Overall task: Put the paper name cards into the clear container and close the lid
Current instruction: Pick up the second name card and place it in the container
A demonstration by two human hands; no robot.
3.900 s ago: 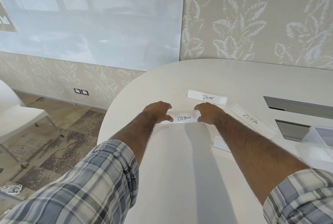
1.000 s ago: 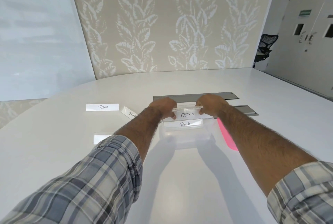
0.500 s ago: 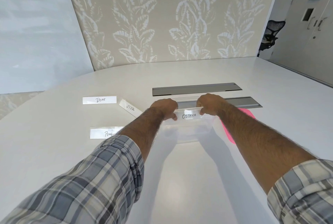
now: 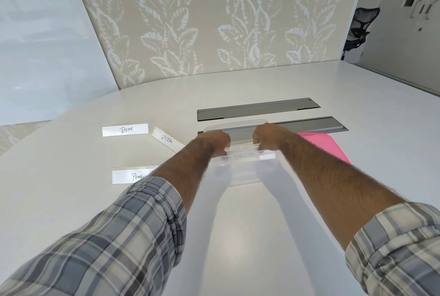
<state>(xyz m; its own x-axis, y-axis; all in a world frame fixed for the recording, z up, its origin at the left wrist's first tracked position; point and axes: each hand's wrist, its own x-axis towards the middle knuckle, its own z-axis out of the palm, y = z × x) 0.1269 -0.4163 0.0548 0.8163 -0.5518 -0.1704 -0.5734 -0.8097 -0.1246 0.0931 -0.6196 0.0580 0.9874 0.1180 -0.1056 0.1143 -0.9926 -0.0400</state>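
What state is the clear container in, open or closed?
Open. The left hand and right hand hold a name card inside the clear container, through its uncovered top; the pink lid lies beside it.

Grey-and-cream plaid sleeves (image 4: 119, 236), pink lid (image 4: 326, 148), white table (image 4: 71, 200), beige wall (image 4: 190, 22) with pale leaves.

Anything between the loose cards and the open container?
No object. Bear card, Zebra card, Penguin card lie left of the clear container; left forearm covers Penguin's end; left hand and right hand hold the Ostrich card inside.
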